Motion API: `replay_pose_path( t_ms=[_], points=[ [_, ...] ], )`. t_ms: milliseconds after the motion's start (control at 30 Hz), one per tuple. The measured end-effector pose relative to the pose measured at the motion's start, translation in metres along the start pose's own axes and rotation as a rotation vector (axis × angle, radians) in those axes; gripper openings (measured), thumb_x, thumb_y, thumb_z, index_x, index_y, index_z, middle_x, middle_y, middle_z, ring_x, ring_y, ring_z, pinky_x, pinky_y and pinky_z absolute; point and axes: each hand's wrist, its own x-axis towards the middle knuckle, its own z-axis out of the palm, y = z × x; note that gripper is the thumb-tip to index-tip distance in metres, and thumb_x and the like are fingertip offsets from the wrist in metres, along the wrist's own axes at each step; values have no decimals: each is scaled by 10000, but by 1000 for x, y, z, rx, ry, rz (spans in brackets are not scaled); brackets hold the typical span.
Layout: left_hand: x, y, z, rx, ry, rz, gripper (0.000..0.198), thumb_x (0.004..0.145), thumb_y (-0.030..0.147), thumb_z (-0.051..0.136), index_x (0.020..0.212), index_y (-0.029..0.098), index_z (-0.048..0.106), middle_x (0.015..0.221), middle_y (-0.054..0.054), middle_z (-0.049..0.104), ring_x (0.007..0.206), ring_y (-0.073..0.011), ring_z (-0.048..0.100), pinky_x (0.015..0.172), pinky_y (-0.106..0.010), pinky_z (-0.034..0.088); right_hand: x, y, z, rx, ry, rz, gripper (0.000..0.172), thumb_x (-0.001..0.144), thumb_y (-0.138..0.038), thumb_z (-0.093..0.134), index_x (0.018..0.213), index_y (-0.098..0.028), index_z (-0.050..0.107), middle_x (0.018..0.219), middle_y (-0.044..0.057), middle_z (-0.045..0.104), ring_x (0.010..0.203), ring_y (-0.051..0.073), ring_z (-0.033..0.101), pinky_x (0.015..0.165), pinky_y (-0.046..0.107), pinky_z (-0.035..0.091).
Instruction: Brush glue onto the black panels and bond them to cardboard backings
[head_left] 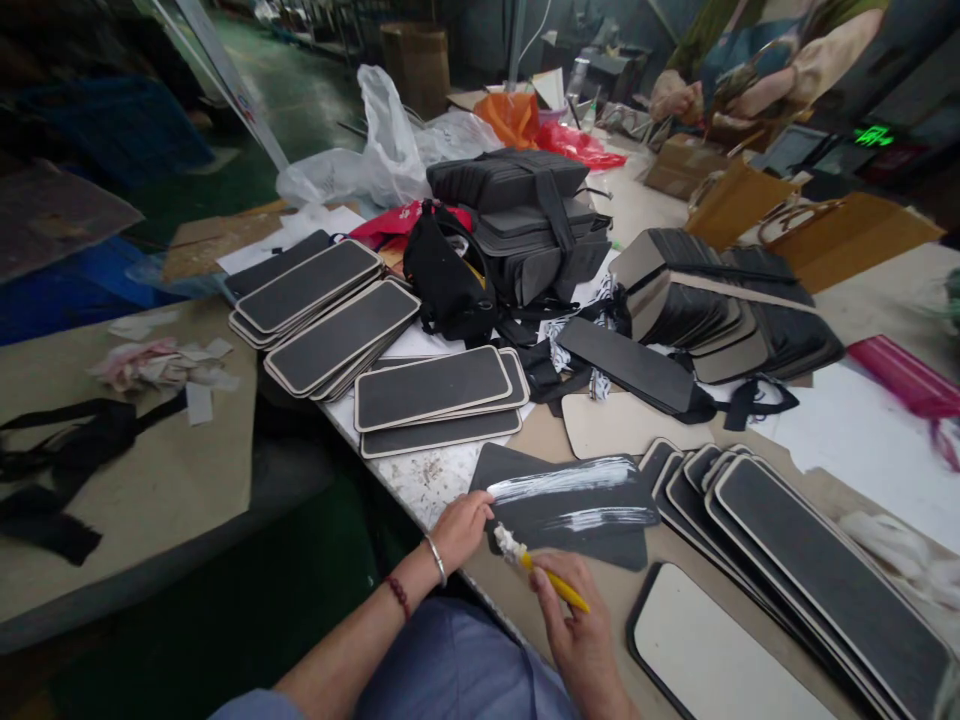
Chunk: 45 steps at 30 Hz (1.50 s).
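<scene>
My right hand (577, 610) is closed round the yellow handle of a brush (559, 583), whose bristles are clotted with white paste. The brush head hovers by the lower left edge of a dark grey panel (555, 502), which carries two broad white streaks of the paste. My left hand (459, 535) pinches the left edge of this panel. Another dark sheet (626, 550) sticks out beneath it. Right of it, a fanned stack of dark panels with cream borders (817, 550) lies beside a cream-faced panel (712, 650).
More bordered panels (431, 388) lie in stacks at the left. Strapped bundles of dark boards (525, 215) and black straps stand behind. A plastic bag (390, 140) and paper bags (847, 235) are farther back. A co-worker's hands (682, 100) show at the upper right.
</scene>
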Motion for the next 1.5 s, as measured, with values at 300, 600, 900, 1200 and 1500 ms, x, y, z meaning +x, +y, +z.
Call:
replay_pose_path(
  t_ms=[300,600,900,1200,1500],
  points=[
    [-3,-1,4,7,-1,3,328,763,79,339,957,172,587,853,-41,666,861,-163,585,808,-288,448,-2,10,-8,-4,106,120,166,842,-322,504,838,-203,619,771,57,613,703,180,582,624,308,489],
    [-25,0,21,-259,221,-106,260,798,147,371,957,161,577,962,-89,631,945,-185,577,883,-360,444,7,36,-49,-159,345,422,372,766,-544,514,813,-183,589,679,47,621,637,205,607,669,340,463],
    [-23,7,48,-788,211,-551,223,752,206,509,944,111,573,775,-62,642,677,-125,628,615,-233,509,10,52,-62,39,386,810,596,609,-697,543,864,-160,586,627,78,673,687,298,653,718,423,478],
    [-8,1,42,-689,125,-555,242,658,283,563,463,178,467,351,54,459,323,-71,400,384,-192,289,29,12,-34,84,274,601,484,672,-643,538,801,-181,605,703,60,663,645,237,639,679,371,504],
    [-12,2,39,-580,94,-544,205,673,281,472,486,201,450,370,56,451,355,-107,450,405,-219,316,58,24,26,402,226,598,468,651,-593,616,837,-165,575,712,51,640,566,201,617,582,343,531]
  ],
)
